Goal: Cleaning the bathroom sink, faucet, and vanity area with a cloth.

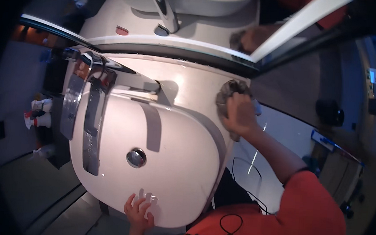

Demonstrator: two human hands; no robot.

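Note:
My right hand (241,114) presses a crumpled grey cloth (223,98) onto the far right corner of the pale countertop (190,82), close to the mirror. Below me a white ceramic washbasin (178,168) stands on that counter, with a round chrome drain plug (136,157) in its bowl. A tall chrome faucet (132,78) rises behind the basin and reaches over its left side. My left hand (138,211), fingers spread and empty, is over the basin's near rim; whether it touches the rim I cannot tell.
A framed mirror (179,50) runs along the counter's back edge and reflects basin, faucet and hand. Black cables (246,192) hang at the right, beside my red shirt. White and red objects (39,116) stand at the far left. A dark round object (328,112) is at the right.

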